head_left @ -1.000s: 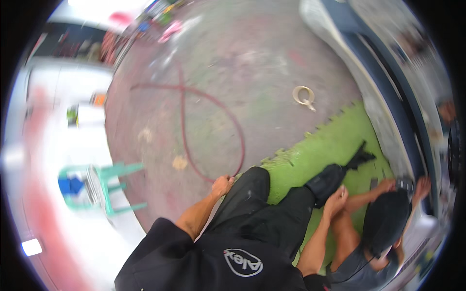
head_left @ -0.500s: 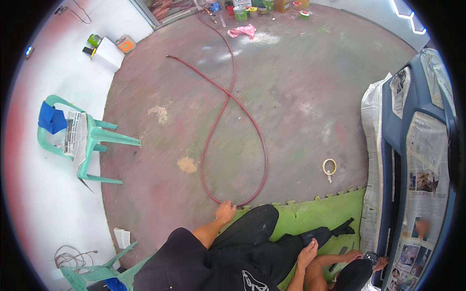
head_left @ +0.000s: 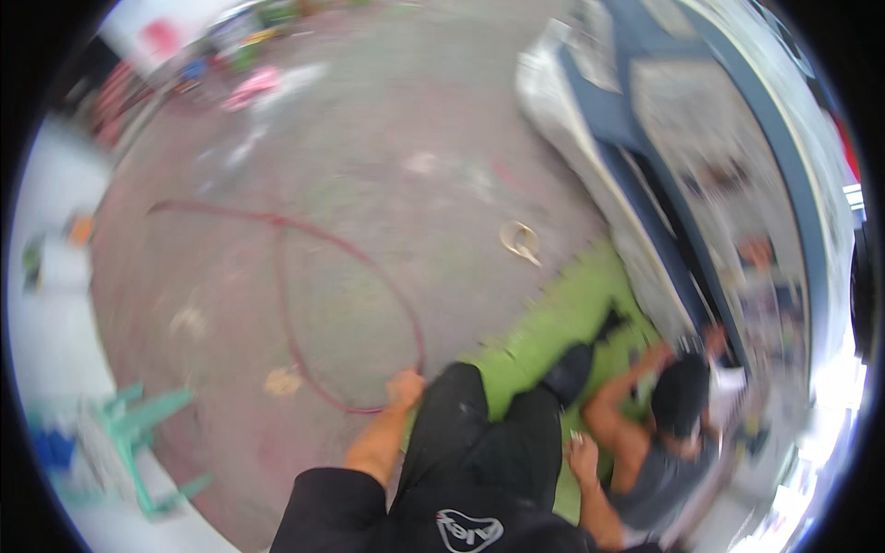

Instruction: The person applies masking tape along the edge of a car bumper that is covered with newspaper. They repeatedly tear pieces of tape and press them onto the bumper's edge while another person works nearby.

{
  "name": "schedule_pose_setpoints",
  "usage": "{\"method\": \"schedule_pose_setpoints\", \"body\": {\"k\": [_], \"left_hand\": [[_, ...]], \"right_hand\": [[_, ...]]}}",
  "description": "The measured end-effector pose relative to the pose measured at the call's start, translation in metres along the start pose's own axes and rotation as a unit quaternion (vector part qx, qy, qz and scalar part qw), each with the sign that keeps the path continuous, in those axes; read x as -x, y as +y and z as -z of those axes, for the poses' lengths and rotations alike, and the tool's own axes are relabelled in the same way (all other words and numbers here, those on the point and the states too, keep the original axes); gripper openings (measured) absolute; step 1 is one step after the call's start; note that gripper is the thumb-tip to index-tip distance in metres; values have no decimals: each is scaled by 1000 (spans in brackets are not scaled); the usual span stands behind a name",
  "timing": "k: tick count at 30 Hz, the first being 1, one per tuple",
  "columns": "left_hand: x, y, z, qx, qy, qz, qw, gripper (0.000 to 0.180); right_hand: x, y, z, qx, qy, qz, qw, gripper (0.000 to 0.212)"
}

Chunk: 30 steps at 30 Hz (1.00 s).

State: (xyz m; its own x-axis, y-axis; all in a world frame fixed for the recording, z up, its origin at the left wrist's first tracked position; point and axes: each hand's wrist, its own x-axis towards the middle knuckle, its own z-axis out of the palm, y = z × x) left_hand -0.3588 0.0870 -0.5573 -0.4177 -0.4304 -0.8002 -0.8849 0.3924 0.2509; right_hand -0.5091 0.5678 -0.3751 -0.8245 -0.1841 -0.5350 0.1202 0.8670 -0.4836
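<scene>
My left hand (head_left: 404, 389) is beside my left knee, at the loop of a thin red hose (head_left: 406, 304) on the floor. The hose passes behind or under this hand; its fingers are smeared, so I cannot tell whether they grip it. My right hand (head_left: 581, 458) is raised at my right side, fingers curled. A small whitish bit shows at its fingertips, too blurred to name. I sit with bent legs in black trousers (head_left: 442, 433) by a green foam mat (head_left: 521, 346). A roll of masking tape (head_left: 521, 241) lies on the floor ahead.
At right, a co-worker in a dark cap (head_left: 680, 394) reaches toward a blue-grey vehicle part (head_left: 678, 175) masked with newspaper (head_left: 701, 120). A green plastic chair (head_left: 129, 442) stands at left. A pink cloth (head_left: 252, 88) and several containers (head_left: 249, 41) are at the far left.
My view has swung right, so the hose, chair and tape sit further left and more of the co-worker shows. My left hand stays by the hose and knee; my right hand stays raised.
</scene>
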Motion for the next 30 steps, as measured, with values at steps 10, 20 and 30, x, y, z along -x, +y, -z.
{"method": "schedule_pose_setpoints", "body": {"k": [10,20,30], "left_hand": [[43,-44,-18,11,64,-78,995,33],[26,22,17,164,182,-215,946,27],[2,182,-1,24,160,-293,942,60]], "right_hand": [[81,52,-33,48,-78,-299,950,61],[42,70,-59,24,87,-101,991,28],[-189,-80,61,-71,317,-41,945,49]]}}
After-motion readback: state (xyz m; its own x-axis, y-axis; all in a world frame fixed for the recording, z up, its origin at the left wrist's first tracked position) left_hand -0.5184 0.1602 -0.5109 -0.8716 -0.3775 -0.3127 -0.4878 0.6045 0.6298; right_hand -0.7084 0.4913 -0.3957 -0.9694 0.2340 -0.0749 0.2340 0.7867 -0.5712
